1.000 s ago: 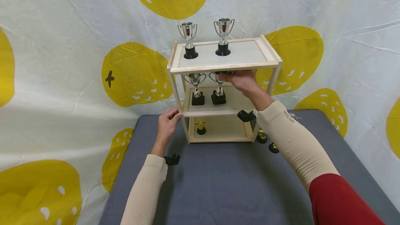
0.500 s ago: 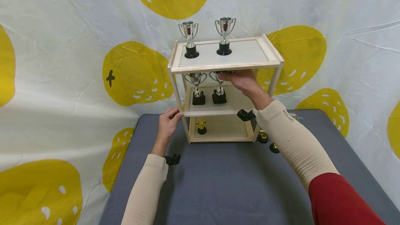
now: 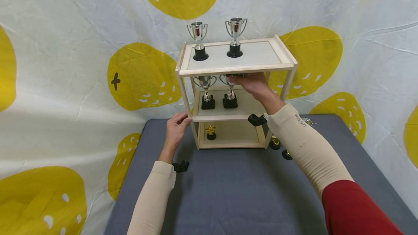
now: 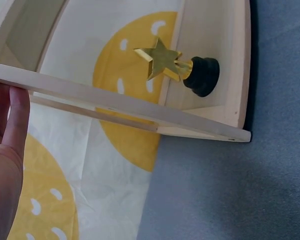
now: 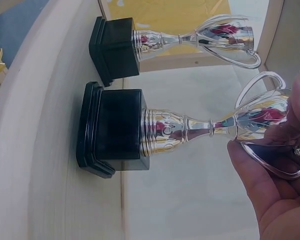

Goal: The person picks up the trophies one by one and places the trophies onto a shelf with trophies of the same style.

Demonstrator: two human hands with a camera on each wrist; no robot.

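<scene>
My right hand [image 3: 256, 84] reaches under the top board of a light wooden three-tier shelf [image 3: 235, 119] and grips a silver trophy cup [image 5: 170, 130] by its bowl and handle. That trophy's black square base [image 3: 230, 101] is at the middle board, the cup upright. Just left of it stands a matching silver trophy [image 3: 208, 101], seen beside it in the right wrist view too. My left hand [image 3: 175, 130] holds the shelf's left front post at middle-board height; some of its fingertips are hidden behind the post [image 4: 110, 102].
Two silver trophies, one left [image 3: 199, 42] and one right [image 3: 235, 39], stand on the top board. A gold star trophy [image 4: 165, 62] is on the bottom board. More trophies [image 3: 275, 143] stand on the grey table [image 3: 228, 191] right of the shelf, partly behind my right arm.
</scene>
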